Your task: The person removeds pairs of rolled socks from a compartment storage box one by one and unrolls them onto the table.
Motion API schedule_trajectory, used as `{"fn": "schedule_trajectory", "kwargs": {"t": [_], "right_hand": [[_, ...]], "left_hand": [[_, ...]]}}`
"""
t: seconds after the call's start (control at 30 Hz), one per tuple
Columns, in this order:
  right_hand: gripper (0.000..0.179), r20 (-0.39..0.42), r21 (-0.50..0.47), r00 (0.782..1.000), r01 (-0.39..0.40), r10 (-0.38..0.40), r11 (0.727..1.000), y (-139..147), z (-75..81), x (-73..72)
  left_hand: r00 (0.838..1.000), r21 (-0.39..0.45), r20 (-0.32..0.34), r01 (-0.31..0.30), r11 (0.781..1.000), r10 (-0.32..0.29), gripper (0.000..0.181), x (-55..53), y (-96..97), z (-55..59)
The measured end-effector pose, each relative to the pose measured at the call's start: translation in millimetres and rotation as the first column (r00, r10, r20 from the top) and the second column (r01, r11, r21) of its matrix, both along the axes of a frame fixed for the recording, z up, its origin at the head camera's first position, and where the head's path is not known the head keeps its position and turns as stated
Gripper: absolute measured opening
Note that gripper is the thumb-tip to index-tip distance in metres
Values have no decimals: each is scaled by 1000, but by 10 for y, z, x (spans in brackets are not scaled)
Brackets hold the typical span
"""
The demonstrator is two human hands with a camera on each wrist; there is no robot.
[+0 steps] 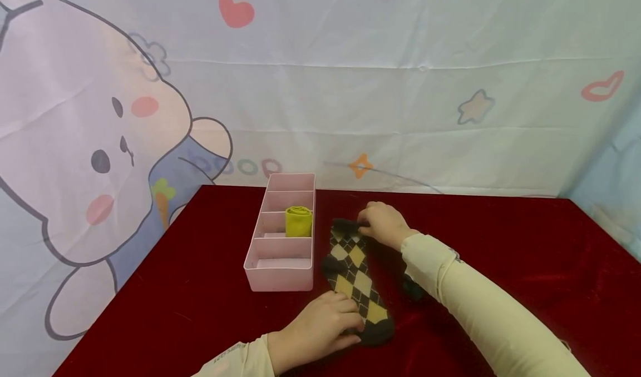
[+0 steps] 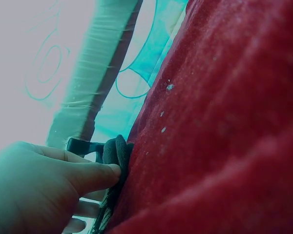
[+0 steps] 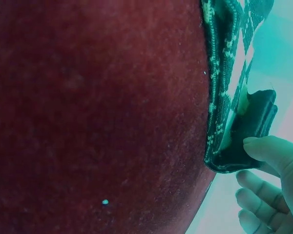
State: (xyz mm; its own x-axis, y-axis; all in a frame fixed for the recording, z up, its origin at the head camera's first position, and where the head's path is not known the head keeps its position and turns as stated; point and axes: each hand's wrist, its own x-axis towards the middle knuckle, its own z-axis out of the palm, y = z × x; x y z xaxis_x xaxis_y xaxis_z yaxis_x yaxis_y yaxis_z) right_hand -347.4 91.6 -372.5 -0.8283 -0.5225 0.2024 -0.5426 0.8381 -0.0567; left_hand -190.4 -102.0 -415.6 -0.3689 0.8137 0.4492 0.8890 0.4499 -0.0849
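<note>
Yellow-and-black, the argyle sock lies lengthwise just right of the frame's lower centre on the red bench. The left hand pinches its toe, the right hand its cuff, thumb and fingers nearly closed on each, probably to hold it straight.

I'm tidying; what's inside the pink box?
The pink box holds a yellow roll in its second-nearest compartment. The roll's underside and the floor in the farthest compartment are hidden.
</note>
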Motion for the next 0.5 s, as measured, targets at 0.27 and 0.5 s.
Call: {"fn": "schedule_trajectory", "kwargs": {"t": [0.27,0.5], "right_hand": [[17,-57,-26,998,21,-23,999,-16,20,-44],[19,-69,-34,996,51,-54,998,-31,24,-91]], "left_hand": [[1000,-5,-16,2,1000,-2,12,-8,-5,-5],[1000,-11,-17,-3,1000,3,12,-8,-9,3]]}}
